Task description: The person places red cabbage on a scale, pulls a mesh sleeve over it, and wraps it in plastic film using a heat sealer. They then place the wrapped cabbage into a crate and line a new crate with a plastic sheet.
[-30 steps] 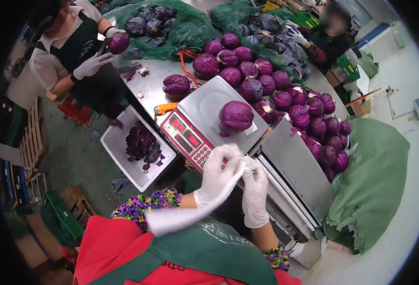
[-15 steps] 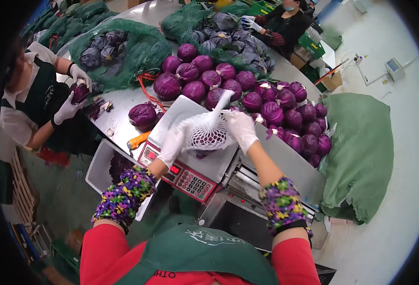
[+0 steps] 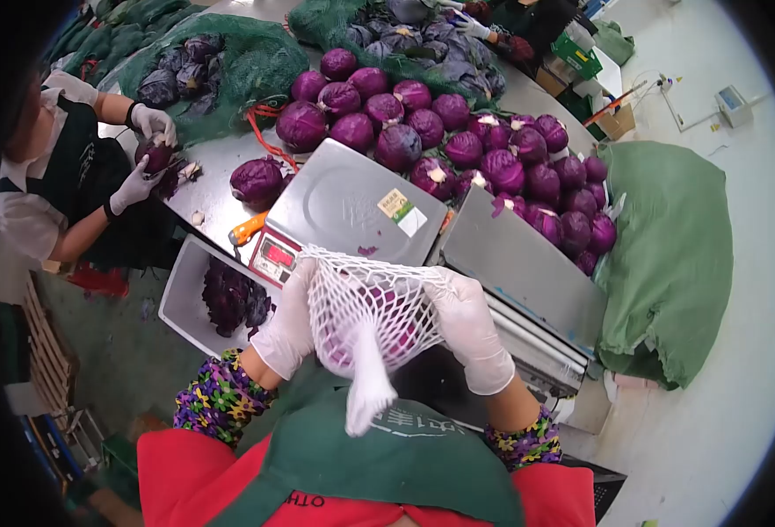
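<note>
A white foam net sleeve (image 3: 338,303) is stretched between my two gloved hands, close to my apron. Through its mesh shows a purple cabbage (image 3: 402,335), mostly hidden by the net. My left hand (image 3: 287,318) is closed on the left side of the net's edge. On the other side, my right hand (image 3: 471,332) grips the net with its fingers partly hidden behind it. The net's gathered tail (image 3: 369,386) hangs toward my apron. Just beyond the hands is the weighing scale's metal pan (image 3: 339,198), with a printed label (image 3: 402,212) and purple leaf scraps on it.
Many trimmed purple cabbages (image 3: 502,171) are heaped beyond the scale. An orange-handled tool (image 3: 247,228) and a lone cabbage (image 3: 257,181) lie left of it. A white bin (image 3: 185,303) holds leaves. A green sack (image 3: 669,263) stands right. A co-worker (image 3: 62,176) handles a cabbage at left.
Both hands have brought the netted cabbage off the scale toward my body. The net's tail, upright before, now points down toward me. The pan and its label are uncovered.
</note>
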`<state>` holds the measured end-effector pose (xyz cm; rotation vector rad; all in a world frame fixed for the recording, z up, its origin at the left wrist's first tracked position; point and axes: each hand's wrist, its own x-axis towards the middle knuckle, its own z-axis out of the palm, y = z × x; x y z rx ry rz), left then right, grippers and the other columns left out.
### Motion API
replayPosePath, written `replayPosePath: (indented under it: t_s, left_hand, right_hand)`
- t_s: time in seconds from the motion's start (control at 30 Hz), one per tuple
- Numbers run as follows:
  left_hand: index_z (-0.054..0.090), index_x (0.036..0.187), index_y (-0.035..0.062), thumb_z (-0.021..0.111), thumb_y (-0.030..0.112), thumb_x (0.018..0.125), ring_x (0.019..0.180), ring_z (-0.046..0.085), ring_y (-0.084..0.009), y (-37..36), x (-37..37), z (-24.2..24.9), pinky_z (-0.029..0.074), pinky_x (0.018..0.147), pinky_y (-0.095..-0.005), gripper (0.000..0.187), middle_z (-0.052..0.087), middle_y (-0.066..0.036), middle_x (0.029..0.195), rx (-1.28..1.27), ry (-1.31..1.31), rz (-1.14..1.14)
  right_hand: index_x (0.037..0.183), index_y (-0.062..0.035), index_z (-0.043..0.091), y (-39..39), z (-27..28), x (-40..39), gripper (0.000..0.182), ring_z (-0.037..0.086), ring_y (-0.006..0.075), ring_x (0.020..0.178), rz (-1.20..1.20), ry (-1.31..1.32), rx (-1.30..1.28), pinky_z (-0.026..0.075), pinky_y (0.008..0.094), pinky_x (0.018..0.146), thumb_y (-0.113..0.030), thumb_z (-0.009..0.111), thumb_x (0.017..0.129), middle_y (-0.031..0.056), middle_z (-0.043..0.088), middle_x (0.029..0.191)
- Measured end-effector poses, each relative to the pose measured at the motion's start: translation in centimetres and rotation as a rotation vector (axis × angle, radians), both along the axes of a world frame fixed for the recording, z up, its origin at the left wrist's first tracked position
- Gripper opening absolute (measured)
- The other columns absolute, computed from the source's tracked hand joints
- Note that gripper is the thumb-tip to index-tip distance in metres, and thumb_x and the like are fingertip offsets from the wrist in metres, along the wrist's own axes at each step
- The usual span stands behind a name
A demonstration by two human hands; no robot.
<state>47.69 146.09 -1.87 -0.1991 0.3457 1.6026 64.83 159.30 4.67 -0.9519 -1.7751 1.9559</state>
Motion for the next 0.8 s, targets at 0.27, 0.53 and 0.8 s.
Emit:
replayPosePath:
  t_s: [0.27,0.53,0.8]
  left_hand:
    - [0.061,0.101,0.0002,0.056,0.023,0.088,0.085,0.067,-0.0241,-1.7,8.7,5.6,0.056,0.082,-0.0393,0.027,0.068,-0.014,0.094,-0.047,0.092,0.035]
    - [0.039,0.140,0.0038,0.046,0.016,0.092,0.127,0.045,-0.0216,6.7,20.5,5.1,0.035,0.108,-0.0384,0.049,0.048,-0.012,0.134,0.032,0.930,0.490]
    - [0.053,0.126,-0.0005,0.055,0.025,0.099,0.095,0.060,-0.0096,23.1,26.7,1.9,0.049,0.083,-0.0243,0.037,0.062,-0.006,0.108,0.089,0.943,0.076]
  right_hand:
    - [0.141,-0.0083,0.039,-4.3,-0.8,10.0,0.050,0.051,0.0193,0.122,0.162,0.229,-0.978,0.042,0.0329,0.103,-0.033,0.052,0.099,0.0087,0.049,0.137]
    - [0.148,-0.0067,0.027,1.0,0.6,20.6,0.058,0.051,0.0211,0.123,-0.212,0.539,-0.680,0.043,0.0378,0.106,-0.027,0.048,0.098,0.0103,0.049,0.138]
    - [0.145,-0.0002,0.033,15.8,-5.0,21.4,0.054,0.055,0.0195,0.116,-0.627,0.369,0.105,0.043,0.0321,0.100,-0.020,0.046,0.097,0.0132,0.059,0.125]
